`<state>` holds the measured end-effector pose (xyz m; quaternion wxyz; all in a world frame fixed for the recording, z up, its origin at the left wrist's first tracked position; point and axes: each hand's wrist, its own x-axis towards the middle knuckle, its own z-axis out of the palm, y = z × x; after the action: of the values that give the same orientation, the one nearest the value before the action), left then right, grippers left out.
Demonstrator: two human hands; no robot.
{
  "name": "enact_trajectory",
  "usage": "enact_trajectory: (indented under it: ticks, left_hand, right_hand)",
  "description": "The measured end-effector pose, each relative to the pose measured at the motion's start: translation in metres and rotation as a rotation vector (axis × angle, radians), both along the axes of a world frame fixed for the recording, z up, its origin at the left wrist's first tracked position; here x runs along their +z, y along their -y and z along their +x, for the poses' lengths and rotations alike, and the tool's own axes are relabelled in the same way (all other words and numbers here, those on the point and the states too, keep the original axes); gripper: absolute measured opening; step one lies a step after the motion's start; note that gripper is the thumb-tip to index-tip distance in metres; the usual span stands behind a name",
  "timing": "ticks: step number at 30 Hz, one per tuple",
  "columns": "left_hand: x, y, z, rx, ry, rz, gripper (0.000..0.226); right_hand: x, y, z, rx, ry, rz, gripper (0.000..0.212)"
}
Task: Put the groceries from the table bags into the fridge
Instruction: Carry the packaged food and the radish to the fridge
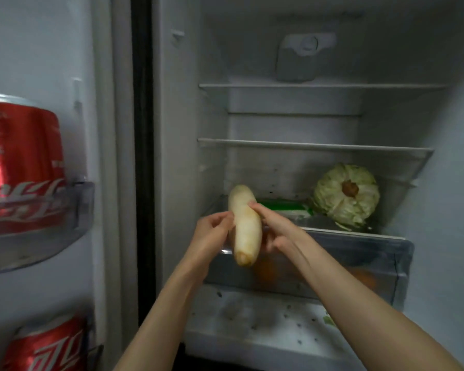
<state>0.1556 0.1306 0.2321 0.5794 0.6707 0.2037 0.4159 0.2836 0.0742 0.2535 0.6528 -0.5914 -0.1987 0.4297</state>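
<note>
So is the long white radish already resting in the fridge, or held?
Held. Left hand and right hand both grip the long white radish above the clear drawer.

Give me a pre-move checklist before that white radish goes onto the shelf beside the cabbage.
1. Grip: left hand and right hand both hold the white radish: ok.
2. Fridge door open: ok.
3. Shelf room left of the cabbage: a green packet lies there; cannot tell.
4. Path to the shelf unobstructed: ok.
5. Crisper drawer shut below: cannot tell.
</note>
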Motion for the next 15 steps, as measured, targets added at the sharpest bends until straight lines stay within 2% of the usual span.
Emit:
enact_trajectory:
  ticks: [2,7,15]
  left_hand:
    - [0.000,-0.012,0.009,0.001,0.006,0.024,0.023]
    - [0.008,-0.035,0.027,0.032,-0.041,0.119,0.054]
    - [0.023,-0.065,0.061,0.238,-0.081,0.148,0.030]
  right_hand:
    - [0.004,-0.020,0.013,-0.004,0.010,-0.020,0.043]
    - [0.023,-0.066,0.036,0.033,0.104,-0.066,0.039]
    - [0.036,-0.112,0.063,0.152,0.225,-0.152,0.039]
